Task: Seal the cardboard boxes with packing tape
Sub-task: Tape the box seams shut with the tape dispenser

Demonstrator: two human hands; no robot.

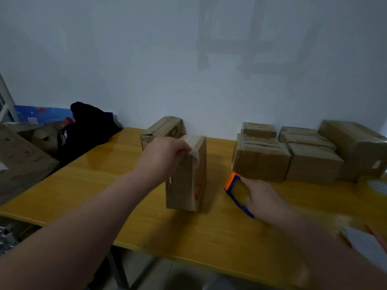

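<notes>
A yellow wooden table (104,185) stood against a pale wall, its near edge running across the lower part of the view. Near the middle stood one cardboard box (188,178), upright on its narrow end with its flaps closed, so nothing inside could be seen. The left hand (163,158) clenched the box's top near corner, fingers curled over the edge. Just to the right of this box, the right hand (263,197) lay on an orange and blue tape dispenser (235,193), one finger stretched along it. Motion blur hid whether the hand had truly closed around it or whether the dispenser rested on the table. A second closed box (163,128) lay on its side behind the upright one, close to the wall. Along the back right, a tight cluster of boxes (303,155) held at least five, all closed and touching one another. Blur made a firmer count uncertain. A white sheet of paper (364,243) lay at the near right. Bare tabletop stretched to the left of the upright box and in front of it, and the box stood well back from the near edge. Beyond the table's left edge sat more cardboard cartons (23,155) and a black garment (88,130).
</notes>
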